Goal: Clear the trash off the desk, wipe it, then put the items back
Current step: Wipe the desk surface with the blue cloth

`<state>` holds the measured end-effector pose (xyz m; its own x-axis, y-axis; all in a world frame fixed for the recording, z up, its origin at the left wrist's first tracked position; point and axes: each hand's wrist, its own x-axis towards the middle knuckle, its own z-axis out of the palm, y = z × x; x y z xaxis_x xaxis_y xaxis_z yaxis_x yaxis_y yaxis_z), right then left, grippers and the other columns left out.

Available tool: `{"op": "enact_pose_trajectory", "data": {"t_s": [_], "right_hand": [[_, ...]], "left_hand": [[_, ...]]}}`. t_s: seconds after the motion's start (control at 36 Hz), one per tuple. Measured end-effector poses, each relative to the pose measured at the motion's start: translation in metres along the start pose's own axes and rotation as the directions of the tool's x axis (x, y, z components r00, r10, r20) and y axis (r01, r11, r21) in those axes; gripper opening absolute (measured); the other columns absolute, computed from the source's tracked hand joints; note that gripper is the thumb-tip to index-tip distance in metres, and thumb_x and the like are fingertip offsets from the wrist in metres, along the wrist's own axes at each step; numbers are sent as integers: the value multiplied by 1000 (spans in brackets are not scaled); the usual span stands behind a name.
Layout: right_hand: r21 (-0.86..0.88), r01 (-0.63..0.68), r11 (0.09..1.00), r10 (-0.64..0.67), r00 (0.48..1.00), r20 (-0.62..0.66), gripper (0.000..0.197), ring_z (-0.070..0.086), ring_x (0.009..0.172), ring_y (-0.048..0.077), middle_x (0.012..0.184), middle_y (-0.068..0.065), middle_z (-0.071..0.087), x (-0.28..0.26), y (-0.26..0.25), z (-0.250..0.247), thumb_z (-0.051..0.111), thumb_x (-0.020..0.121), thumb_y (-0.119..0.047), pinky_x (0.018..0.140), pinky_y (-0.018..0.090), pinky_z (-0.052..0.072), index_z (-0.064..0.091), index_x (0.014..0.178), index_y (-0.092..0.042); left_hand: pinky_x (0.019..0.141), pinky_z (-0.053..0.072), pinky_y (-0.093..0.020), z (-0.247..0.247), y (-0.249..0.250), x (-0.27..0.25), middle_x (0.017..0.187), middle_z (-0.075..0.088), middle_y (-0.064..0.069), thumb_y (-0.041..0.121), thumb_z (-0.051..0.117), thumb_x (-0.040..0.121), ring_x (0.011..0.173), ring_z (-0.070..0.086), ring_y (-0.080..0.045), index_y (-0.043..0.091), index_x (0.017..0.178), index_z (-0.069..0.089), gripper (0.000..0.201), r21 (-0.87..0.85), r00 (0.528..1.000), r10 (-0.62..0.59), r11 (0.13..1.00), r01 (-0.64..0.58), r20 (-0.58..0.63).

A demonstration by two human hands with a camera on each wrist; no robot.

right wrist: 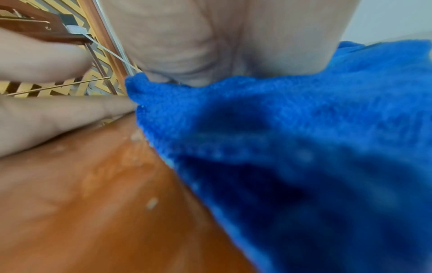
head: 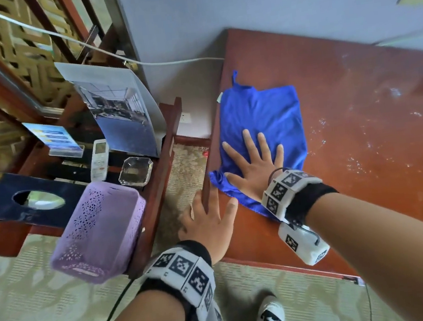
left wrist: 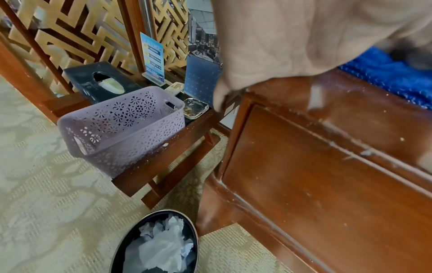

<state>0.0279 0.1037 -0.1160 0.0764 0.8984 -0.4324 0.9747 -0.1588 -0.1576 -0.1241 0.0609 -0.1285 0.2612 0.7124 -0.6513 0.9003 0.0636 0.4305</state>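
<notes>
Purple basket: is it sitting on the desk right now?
No, the purple basket sits on the side stand, left of the desk.

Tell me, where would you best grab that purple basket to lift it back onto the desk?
Probably by the handle slot in the purple basket's near end wall, coming from the carpet side; that end overhangs the side table's edge, and the rim stays clear.

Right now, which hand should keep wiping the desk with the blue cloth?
The right hand. It lies flat with fingers spread on the blue cloth, which is spread on the desk beside the white specks. The left hand rests at the desk's left edge, off the cloth.
</notes>
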Motion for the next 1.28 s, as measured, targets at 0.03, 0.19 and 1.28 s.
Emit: {"op": "enact_pose_trajectory", "data": {"t_s": [0.03, 0.19, 1.28], "right_hand": [[-8, 6, 1000, -6, 1000, 8, 66, -33, 139, 24, 152, -10, -33, -4, -1, 1, 28, 90, -61, 109, 61, -16, -13, 142, -54], [18, 1, 1000, -2, 998, 65, 65, -36, 137, 22, 149, -13, -36, -13, -1, 1, 28, 91, -61, 109, 58, -20, -14, 140, -56], [209, -225, 952, 243, 968, -65, 71, -19, 144, 20, 157, 1, -21, -75, -47, 36, 29, 97, -48, 116, 51, -10, -7, 151, -22]], "left_hand": [[115, 15, -54, -1, 0, -1, 159, -10, 5, 79, -11, 73, 145, -4, -31, 38, 149, 5, 88, 24, 1000, 14, 1000, -14, -6], [117, 7, -51, -17, -1, -20, 158, -19, 5, 57, -2, 85, 147, -9, -24, 50, 141, 7, 57, -1, 966, 183, 982, -187, -184], [118, 11, -50, -50, 33, 35, 161, -9, -1, 28, 24, 104, 148, -4, -22, 26, 153, 0, 54, 661, 899, 438, 679, -319, -16]]}}
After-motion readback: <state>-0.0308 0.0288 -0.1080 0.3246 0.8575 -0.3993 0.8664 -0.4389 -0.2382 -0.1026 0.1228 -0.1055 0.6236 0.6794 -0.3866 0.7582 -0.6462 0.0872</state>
